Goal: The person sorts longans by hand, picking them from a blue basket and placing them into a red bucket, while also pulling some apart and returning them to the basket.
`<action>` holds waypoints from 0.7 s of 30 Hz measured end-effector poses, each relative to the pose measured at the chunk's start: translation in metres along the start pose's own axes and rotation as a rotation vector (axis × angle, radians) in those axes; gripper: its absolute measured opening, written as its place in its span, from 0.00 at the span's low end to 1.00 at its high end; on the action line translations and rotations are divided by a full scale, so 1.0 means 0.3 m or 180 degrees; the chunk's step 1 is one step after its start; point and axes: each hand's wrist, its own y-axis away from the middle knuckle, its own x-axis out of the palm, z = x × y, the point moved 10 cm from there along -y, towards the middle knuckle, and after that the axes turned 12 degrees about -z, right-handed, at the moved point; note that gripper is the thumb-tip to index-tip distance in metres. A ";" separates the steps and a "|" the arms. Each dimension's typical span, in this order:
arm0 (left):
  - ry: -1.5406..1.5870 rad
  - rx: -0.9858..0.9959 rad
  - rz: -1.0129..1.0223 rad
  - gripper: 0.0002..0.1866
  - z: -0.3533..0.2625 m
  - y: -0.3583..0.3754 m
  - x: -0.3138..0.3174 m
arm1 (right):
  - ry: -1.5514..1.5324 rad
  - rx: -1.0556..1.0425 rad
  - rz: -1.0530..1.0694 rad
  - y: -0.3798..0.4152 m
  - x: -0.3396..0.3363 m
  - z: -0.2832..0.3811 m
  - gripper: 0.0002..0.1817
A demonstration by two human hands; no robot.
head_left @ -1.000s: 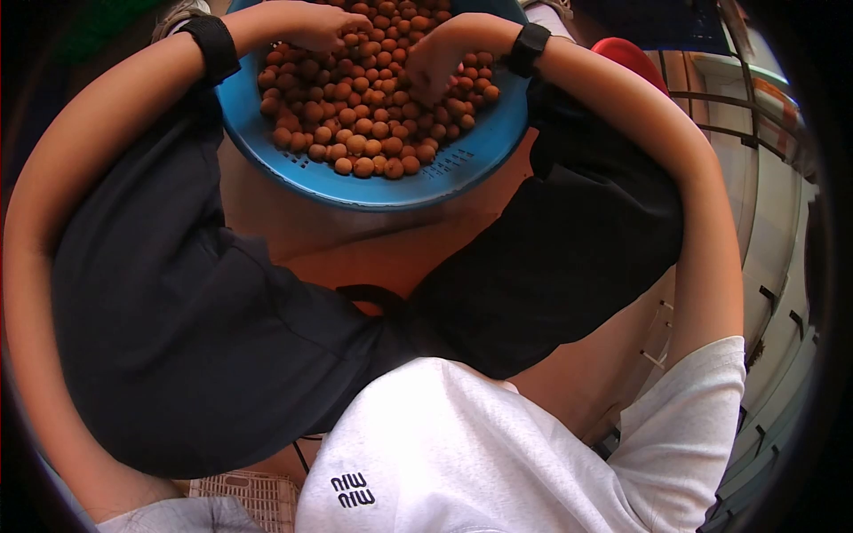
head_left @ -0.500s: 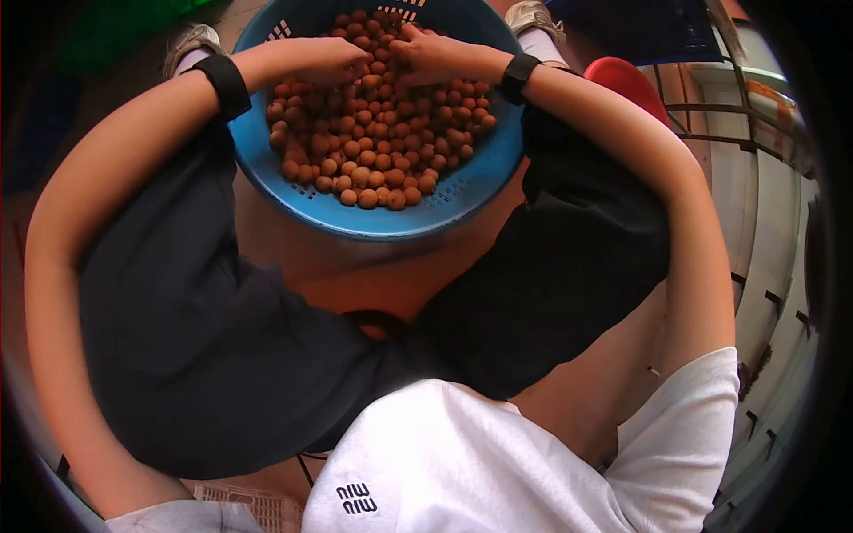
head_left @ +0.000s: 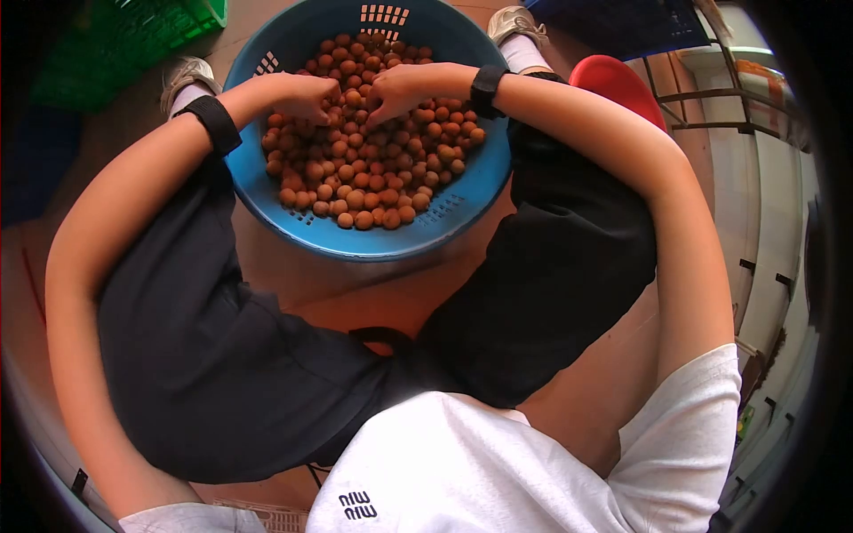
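Note:
A blue plastic basket [head_left: 355, 249] with slotted walls stands between my legs, holding a heap of small round brown fruits [head_left: 360, 178]. My left hand [head_left: 309, 96] reaches over the left of the heap, its fingers bent down to the fruits; whether a fruit is between them is hidden. On the heap's right side my right hand [head_left: 395, 91] touches the fruits, thumb and fingers apart, and no fruit shows in its grasp. A gap with fruits lies between the two hands. Both wrists wear black bands.
Green crate [head_left: 133, 44] at the upper left, dark blue crate [head_left: 622, 27] at the upper right. A red round object [head_left: 617, 89] lies right of the basket beside a metal frame [head_left: 711, 93]. My shoes flank the basket; light panels line the right edge.
The view has shifted, so the basket appears lower. My hands have moved nearer to me over the heap, and the right hand's fingers have spread.

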 end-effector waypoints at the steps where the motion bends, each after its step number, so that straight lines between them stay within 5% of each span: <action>1: -0.0149 -0.0032 -0.0108 0.21 -0.003 0.013 -0.013 | 0.0069 0.0047 0.0062 0.003 -0.003 -0.001 0.30; 7: -0.0536 -0.0241 -0.0188 0.18 -0.041 0.035 -0.038 | -0.0861 0.0644 0.0201 -0.003 0.000 -0.078 0.41; 14: 0.0785 -0.0589 0.0311 0.20 0.050 -0.024 0.047 | -0.0693 0.0457 0.0490 -0.007 0.042 -0.044 0.36; 17: -0.0420 -0.0544 0.0195 0.21 0.049 -0.030 0.047 | -0.0656 0.0438 0.0428 -0.006 0.050 -0.038 0.34; 21: 0.0016 -0.0620 -0.0023 0.25 0.071 -0.051 0.046 | -0.0807 0.0314 0.0435 -0.026 0.055 -0.040 0.33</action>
